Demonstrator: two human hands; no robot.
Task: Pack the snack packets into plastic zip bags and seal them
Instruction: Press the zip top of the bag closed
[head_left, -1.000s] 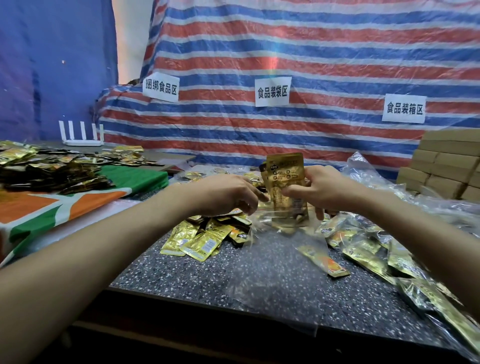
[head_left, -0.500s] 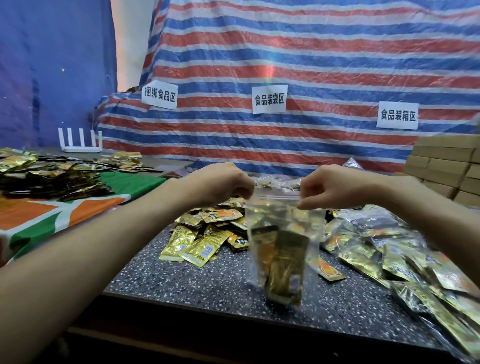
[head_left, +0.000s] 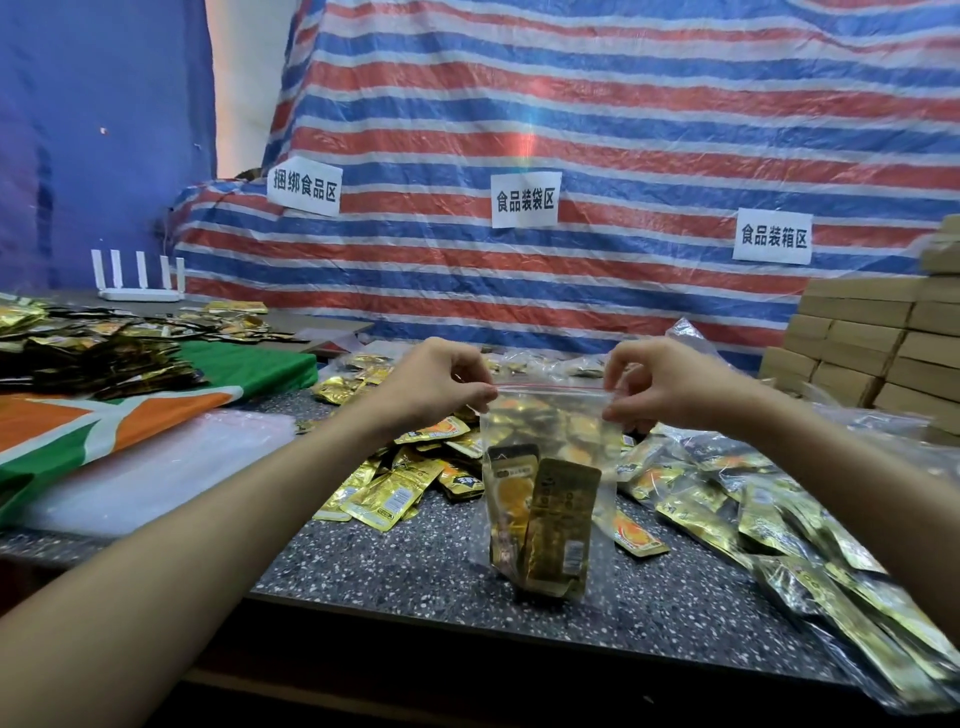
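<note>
Nearby, loose packets (head_left: 395, 493) litter the counter (head_left: 405, 571) behind the bag (head_left: 550, 415). Filled bags (head_left: 769, 525) pile up at right, with boxes (head_left: 852, 343) stacked beyond them and a striped tarp (head_left: 571, 130) behind. The bag hangs upright and clear over the counter's near part, with a red strip along its top. Two gold packets (head_left: 558, 519) stand inside at the bottom. The left grip (head_left: 436, 384) and right grip (head_left: 670, 384) pinch its top corners.
</note>
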